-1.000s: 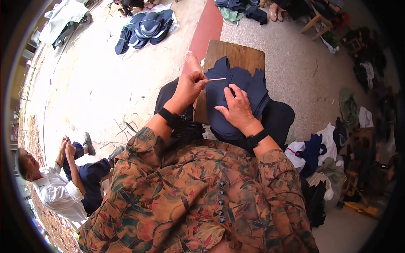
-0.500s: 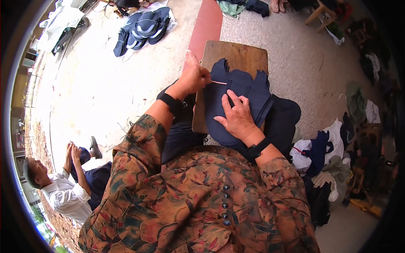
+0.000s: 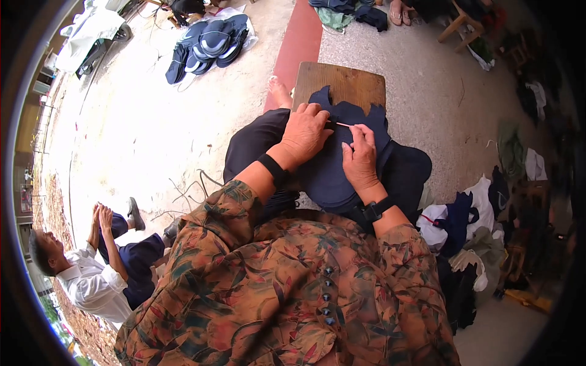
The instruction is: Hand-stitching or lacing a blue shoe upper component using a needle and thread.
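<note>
Head view: stitching dark blue fabric piece (image 3: 342,174) on wooden board (image 3: 342,82).
Left hand (image 3: 308,131) fingers pinching thin needle (image 3: 343,124); right hand (image 3: 360,160) pressing flat, fingers spread.

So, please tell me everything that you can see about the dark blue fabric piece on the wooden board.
The dark blue fabric piece looks like thick cloth with a scalloped far edge. It lies flat over a wooden board on the person's lap. The left hand and right hand press on it, with a thin pale stick between them.

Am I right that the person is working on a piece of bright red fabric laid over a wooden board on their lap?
Not quite: the head view shows the fabric is dark navy blue, not bright red. It does lie over a wooden board on the lap.
</note>
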{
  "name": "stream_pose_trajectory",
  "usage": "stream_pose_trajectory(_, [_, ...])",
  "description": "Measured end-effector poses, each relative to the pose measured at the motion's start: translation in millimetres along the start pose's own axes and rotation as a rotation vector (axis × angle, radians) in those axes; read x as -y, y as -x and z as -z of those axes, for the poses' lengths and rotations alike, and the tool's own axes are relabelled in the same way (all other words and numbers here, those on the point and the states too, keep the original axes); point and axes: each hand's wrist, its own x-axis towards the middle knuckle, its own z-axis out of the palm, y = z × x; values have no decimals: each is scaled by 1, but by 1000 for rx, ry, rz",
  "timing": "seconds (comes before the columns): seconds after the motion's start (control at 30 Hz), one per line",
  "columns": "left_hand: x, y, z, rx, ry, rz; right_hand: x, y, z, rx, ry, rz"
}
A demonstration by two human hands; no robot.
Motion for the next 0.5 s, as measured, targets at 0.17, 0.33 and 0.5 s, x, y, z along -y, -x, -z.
stream_pose_trajectory(0.17, [-14,10,1,30,-199,-257,0,-36,6,263,359,45])
stream_pose_trajectory(0.33, [-22,27,-9,123,-157,-225,-4,-53,3,327,433,203])
stream_pose_trajectory(0.5, [-26,43,-20,-41,-110,-227,5,-64,8,456,456,108])
